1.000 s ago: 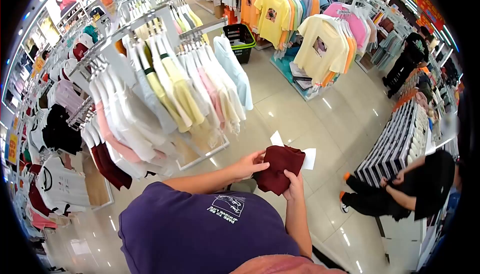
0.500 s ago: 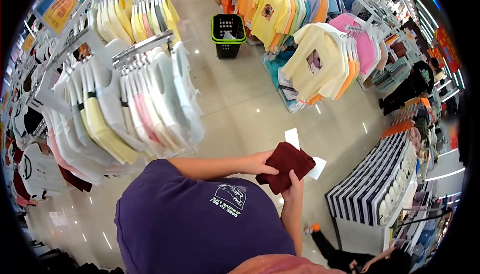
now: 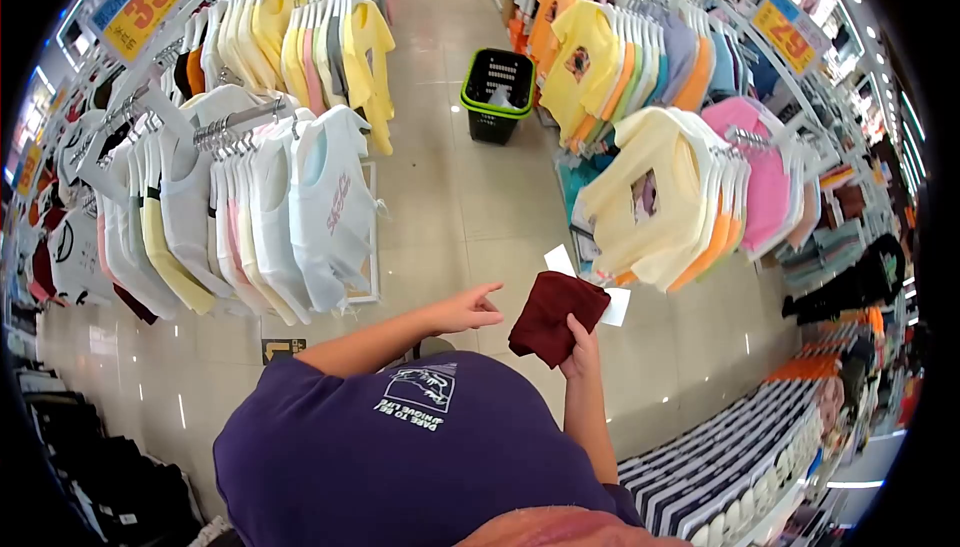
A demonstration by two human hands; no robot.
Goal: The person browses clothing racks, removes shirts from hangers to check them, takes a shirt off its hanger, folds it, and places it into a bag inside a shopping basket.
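My right hand [image 3: 582, 349] grips a folded maroon garment [image 3: 556, 317] by its lower right side, the thumb lying on top of the cloth. What kind of garment it is cannot be made out. Two white tags [image 3: 616, 307] stick out from its far and right edges. Just to the left of the cloth, apart from it, my left hand [image 3: 468, 310] holds nothing; its fingers are stretched out and spread.
A black shopping basket with a green rim [image 3: 497, 87] stands on the aisle floor [image 3: 430, 177] ahead. Racks of pale sleeveless tops [image 3: 330, 207] line the left, T-shirts [image 3: 645, 192] the right. Striped goods [image 3: 720, 467] lie at lower right, with dark clothes [image 3: 110, 477] at lower left.
My left hand has let go of the maroon garment and moved left. My right hand still holds it. The view has turned, and the basket and racks appear closer.
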